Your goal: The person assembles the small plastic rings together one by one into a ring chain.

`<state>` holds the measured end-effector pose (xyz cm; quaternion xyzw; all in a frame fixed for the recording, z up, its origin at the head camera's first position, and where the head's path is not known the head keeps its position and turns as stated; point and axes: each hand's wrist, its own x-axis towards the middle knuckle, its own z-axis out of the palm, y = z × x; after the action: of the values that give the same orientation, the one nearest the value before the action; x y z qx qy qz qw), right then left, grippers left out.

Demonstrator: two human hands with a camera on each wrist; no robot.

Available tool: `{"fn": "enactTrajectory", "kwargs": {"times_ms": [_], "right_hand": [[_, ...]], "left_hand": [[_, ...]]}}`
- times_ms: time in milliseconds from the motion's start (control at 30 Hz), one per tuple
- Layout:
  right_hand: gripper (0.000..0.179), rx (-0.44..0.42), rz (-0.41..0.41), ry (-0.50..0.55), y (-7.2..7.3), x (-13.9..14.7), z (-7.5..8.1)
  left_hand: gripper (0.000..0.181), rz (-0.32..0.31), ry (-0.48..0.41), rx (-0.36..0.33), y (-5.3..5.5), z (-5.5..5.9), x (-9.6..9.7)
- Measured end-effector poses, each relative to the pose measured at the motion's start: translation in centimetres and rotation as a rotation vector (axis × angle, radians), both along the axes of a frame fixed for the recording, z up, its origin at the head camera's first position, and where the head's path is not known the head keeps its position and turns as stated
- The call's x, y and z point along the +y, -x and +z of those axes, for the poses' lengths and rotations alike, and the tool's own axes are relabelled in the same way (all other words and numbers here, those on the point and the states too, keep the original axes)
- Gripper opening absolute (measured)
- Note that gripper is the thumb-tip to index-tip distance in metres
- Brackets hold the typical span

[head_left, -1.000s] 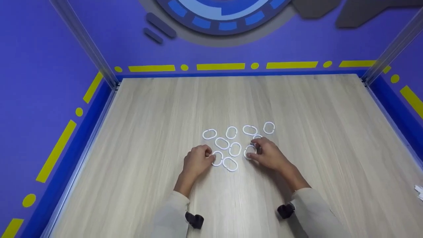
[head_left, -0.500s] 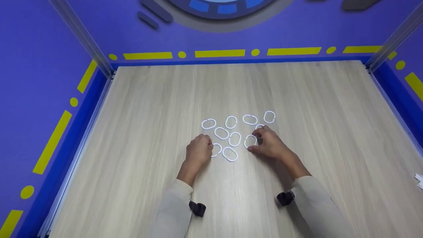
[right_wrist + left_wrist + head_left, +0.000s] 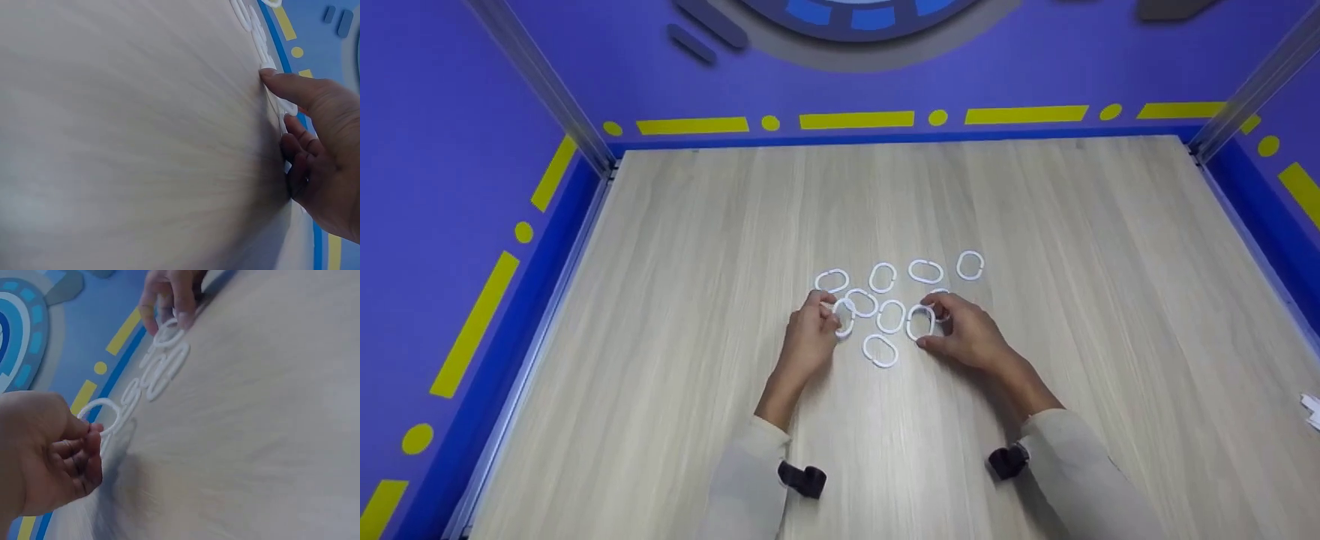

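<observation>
My left hand [image 3: 808, 334] pinches a white oval shower curtain ring [image 3: 100, 401] between thumb and fingers. In the left wrist view that ring stands raised off the table. My right hand [image 3: 971, 330] holds another white curtain ring [image 3: 909, 324] at its edge, thumb at the near end and a finger at the far end. Partly hidden behind the right fingers lies one more ring [image 3: 940, 291]. Between the hands are a ring [image 3: 881, 316] and, nearer, another ring [image 3: 865, 349]; both lie flat.
Several more rings lie beyond the hands, among them a ring [image 3: 960, 265] at the far right of the group. The wood-grain table [image 3: 660, 300] is bounded by blue walls [image 3: 960, 75]. A white piece [image 3: 1311, 411] lies at the right edge.
My left hand has taken up the nearest left ring and moved it slightly away from me. The right hand has shifted a little left with its ring. The head view has tilted down.
</observation>
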<state>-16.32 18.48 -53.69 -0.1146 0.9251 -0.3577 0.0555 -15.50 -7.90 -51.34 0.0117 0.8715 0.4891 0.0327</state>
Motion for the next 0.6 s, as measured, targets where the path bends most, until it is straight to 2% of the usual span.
{"fn": "enactTrajectory", "kwargs": {"times_ms": [100,200,367,600], "right_hand": [[0.059,-0.01,-0.004,0.003,-0.2,0.0,0.0],[0.059,-0.009,-0.003,0.03,-0.3,0.1,0.0],[0.056,-0.002,-0.007,0.138,-0.4,0.3,-0.3],[0.036,-0.005,-0.013,0.291,-0.4,0.7,-0.8]], "left_hand": [[0.029,-0.018,-0.153,0.008,-0.1,0.6,0.3],[0.028,-0.023,-0.262,-0.02,-0.4,1.1,0.8],[0.024,0.0,-0.364,-0.079,-0.8,1.4,1.3],[0.017,0.03,-0.481,-0.12,-1.0,0.6,1.7]]}}
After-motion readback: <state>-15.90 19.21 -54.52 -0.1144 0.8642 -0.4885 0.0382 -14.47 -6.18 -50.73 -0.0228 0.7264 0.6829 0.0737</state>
